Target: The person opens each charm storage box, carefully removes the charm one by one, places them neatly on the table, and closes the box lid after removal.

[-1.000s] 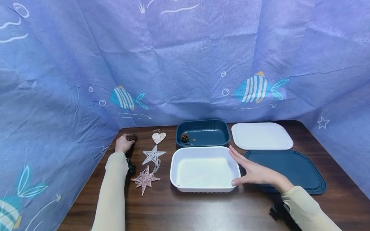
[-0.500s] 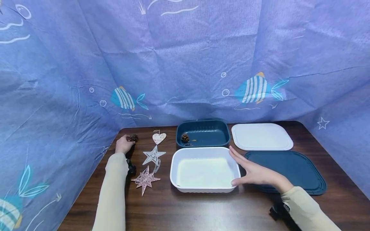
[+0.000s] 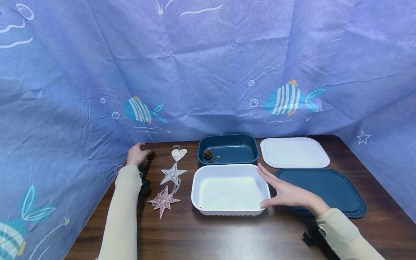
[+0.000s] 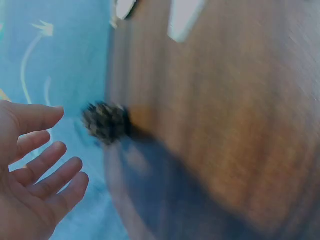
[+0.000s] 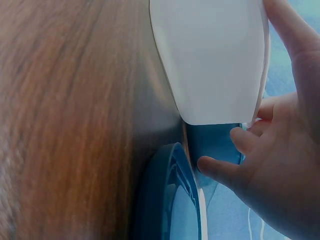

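lying in the upper left of the table in the head view, the pine cone sits just to the right of the left hand. the left wrist view shows the gap: the hand fills the lower left of the frame, its thumb uppermost and the other fingers fanned below, relaxed and grasping nothing, while the cone lies to the right of the thumb tip, apart from it. so the way from fingers to cone runs rightward in both views. the cone's outline is stubby and blurred up close, and i cannot tell a long axis.

the left hand is by far the nearer one. the right hand is well apart, right of centre in the head view, at the right end of the white container. its fingers are long and spread rather than clenched, the thumb at the lower right corner of the rim and a fingertip at the upper right one.

between the cone and the white container, left of centre, lie a heart ornament, a silver star and a pink star, none of them touched by either hand.
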A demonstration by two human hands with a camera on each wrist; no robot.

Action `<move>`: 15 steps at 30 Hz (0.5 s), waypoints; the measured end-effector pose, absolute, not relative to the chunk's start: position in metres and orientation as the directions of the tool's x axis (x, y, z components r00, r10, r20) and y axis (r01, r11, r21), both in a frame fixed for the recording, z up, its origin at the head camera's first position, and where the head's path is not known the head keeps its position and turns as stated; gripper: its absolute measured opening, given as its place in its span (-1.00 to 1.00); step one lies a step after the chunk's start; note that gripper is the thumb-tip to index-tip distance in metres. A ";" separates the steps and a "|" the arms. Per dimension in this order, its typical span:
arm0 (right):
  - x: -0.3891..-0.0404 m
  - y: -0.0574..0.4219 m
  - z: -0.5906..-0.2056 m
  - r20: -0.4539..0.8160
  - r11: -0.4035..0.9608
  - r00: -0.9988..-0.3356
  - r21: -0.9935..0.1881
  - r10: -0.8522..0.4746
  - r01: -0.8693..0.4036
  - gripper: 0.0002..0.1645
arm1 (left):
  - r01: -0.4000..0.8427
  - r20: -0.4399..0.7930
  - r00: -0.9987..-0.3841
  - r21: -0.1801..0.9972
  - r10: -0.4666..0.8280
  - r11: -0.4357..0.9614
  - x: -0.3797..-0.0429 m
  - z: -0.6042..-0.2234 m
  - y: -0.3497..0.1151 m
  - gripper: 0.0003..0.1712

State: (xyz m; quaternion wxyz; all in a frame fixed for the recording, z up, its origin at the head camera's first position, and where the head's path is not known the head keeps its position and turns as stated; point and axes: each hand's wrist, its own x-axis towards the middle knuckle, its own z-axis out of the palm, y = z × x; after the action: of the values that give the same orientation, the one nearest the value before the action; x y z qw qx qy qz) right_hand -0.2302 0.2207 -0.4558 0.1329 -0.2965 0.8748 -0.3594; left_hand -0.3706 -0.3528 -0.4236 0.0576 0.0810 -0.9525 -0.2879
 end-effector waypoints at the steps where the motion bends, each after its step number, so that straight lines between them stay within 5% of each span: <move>1: -0.230 0.221 -0.455 -0.019 0.565 -0.788 -0.707 -0.616 -0.425 0.38 | -0.106 0.071 -0.982 0.561 -0.175 0.821 -0.372 -0.420 -0.350 -0.37; 15: -0.232 0.221 -0.453 0.006 0.581 -0.800 -0.684 -0.599 -0.440 0.24 | 0.161 0.059 -0.987 0.511 0.152 0.844 -0.386 -0.392 -0.278 -0.43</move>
State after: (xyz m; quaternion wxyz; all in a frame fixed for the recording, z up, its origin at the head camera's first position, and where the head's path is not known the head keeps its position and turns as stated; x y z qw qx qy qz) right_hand -0.2318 0.2208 -0.4531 0.1136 -0.2947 0.8819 -0.3500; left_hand -0.3862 -0.2779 -0.3920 0.0082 -0.0815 -0.9602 -0.2670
